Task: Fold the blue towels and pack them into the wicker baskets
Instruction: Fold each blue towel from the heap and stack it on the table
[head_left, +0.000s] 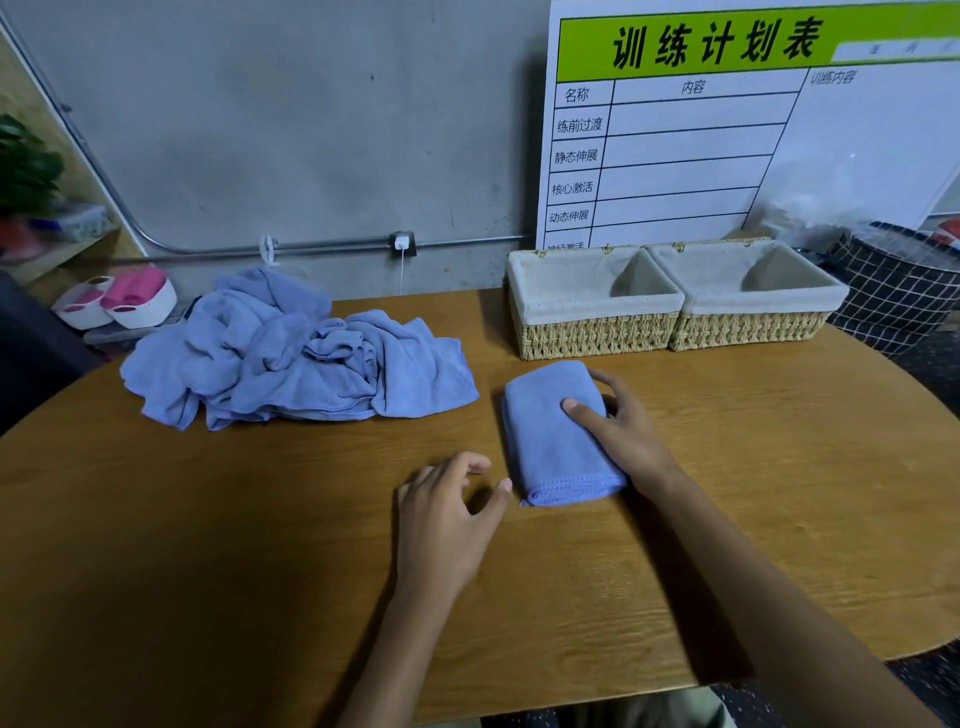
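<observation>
My right hand (621, 431) grips the folded towel (558, 436) by its side, while my left hand (449, 512) hovers loosely open just beside it.

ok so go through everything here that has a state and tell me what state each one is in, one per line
folded towel: folded, flat on the table, not packed
towel pile: crumpled, unfolded
left basket: lined, empty
right basket: lined, empty
right hand: grips the folded towel's right edge, thumb on top
left hand: relaxed, holding nothing, beside the towel
wall charger: plugged in
</observation>
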